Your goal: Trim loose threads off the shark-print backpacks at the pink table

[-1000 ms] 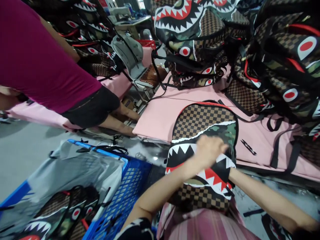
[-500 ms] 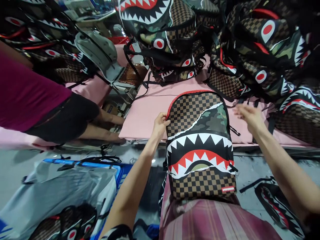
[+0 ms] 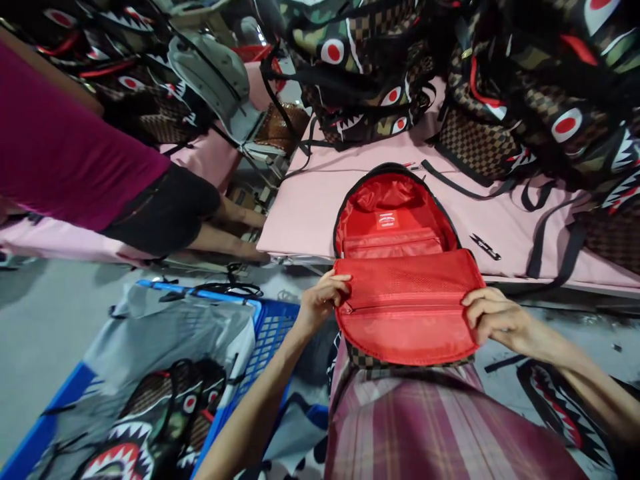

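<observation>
A blue basket (image 3: 265,333) held toothy bags (image 3: 163,413). The left hand (image 3: 321,298) pinched the flap (image 3: 407,280) of an open backpack (image 3: 393,243), red inside, on the lap (image 3: 415,427) by a pink table (image 3: 300,217). The right hand (image 3: 500,321) pinched the flap's other side.

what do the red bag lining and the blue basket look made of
Red lining: probably thin synthetic fabric with a soft sheen, judging by its puckers and highlights. Blue basket: likely rigid plastic, smooth-looking, given its regular lattice wall.
</observation>
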Available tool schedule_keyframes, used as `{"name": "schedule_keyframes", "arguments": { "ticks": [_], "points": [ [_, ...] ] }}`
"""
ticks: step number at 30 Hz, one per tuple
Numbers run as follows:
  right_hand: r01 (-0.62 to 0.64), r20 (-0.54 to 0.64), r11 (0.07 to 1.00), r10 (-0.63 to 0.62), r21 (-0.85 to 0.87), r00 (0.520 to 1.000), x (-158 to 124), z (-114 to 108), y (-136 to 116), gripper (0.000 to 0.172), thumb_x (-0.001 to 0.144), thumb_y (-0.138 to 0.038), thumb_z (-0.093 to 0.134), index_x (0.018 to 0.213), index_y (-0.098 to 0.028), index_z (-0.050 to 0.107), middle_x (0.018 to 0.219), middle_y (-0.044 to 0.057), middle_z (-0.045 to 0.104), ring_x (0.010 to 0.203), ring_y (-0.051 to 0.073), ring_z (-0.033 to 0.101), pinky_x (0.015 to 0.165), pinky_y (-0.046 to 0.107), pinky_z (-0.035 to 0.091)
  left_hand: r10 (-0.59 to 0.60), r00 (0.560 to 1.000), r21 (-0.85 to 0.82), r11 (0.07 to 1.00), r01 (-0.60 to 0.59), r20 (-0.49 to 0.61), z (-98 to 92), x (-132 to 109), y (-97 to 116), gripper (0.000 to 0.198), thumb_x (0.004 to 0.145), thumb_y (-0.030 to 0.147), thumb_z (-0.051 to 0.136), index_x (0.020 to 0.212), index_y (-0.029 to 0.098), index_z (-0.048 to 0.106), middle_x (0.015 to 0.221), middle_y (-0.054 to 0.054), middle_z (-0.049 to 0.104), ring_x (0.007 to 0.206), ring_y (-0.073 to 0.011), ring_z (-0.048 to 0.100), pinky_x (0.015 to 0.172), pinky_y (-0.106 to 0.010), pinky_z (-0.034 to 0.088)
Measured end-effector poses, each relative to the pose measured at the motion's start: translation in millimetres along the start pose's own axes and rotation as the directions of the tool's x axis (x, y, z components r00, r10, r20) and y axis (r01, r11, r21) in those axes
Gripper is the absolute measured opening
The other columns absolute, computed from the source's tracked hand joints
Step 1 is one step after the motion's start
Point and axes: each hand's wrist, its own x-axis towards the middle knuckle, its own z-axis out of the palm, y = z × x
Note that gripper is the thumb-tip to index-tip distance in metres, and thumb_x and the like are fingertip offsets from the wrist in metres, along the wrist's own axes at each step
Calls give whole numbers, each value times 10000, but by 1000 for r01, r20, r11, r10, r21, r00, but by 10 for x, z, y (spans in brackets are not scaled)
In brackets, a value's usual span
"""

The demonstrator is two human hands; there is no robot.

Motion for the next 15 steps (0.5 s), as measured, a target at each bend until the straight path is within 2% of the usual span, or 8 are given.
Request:
{"name": "schedule_keyframes", "arguments": {
  "ticks": [3,6,8,9,11,13,15],
  "points": [
    [15,-8,1000,-15,-8,1000,-22,103,132,356,882,-424,456,677,-244,685,752,57,599,971,214,507,889,403,359,25,991,-32,999,-21,133,-160,149,44,452,840,406,412,439,205,472,736,-75,663,972,-215,613,991,-429,367],
    [10,15,1000,-10,-20,1000,47,147,140,338,875,-418,473,670,-248,682,726,53,594,940,212,506,872,401,360,13,990,43,999,-19,141,-269,546,156,316,829,297,394,587,192,569,778,-67,665,871,-187,628,865,-352,457],
    [-6,42,999,7,-37,999,91,160,47,338,877,-408,474,665,-240,676,721,55,599,921,208,509,861,400,369,4,992,128,992,-21,129,-159,894,242,249,831,257,385,853,183,622,907,-57,668,877,-164,619,844,-310,459],
    [-16,66,999,19,-42,998,100,152,-10,336,884,-395,468,673,-235,675,734,57,605,925,205,510,862,399,374,-18,983,165,986,-12,181,-42,1059,287,275,843,262,378,977,182,605,990,-58,660,911,-159,611,852,-295,452],
    [-35,148,999,36,-12,988,80,73,-79,316,889,-386,462,725,-229,681,779,65,623,969,206,512,893,404,374,-103,919,243,970,8,380,263,1306,367,329,876,312,358,1076,179,582,1095,-67,640,975,-162,600,868,-276,440],
    [-63,181,994,46,92,982,20,-112,5,330,878,-441,462,763,-229,687,802,70,640,983,209,534,911,401,388,-198,792,330,944,-5,578,566,1397,409,359,889,378,348,1026,194,624,1101,-62,651,1003,-176,602,880,-275,435],
    [-134,53,975,126,176,991,-35,-379,300,404,850,-549,442,774,-238,689,807,73,652,916,211,579,865,382,434,-243,692,372,928,-40,680,774,1355,400,387,888,445,342,985,235,652,1085,-40,667,1015,-196,607,891,-303,434]
  ]
}}
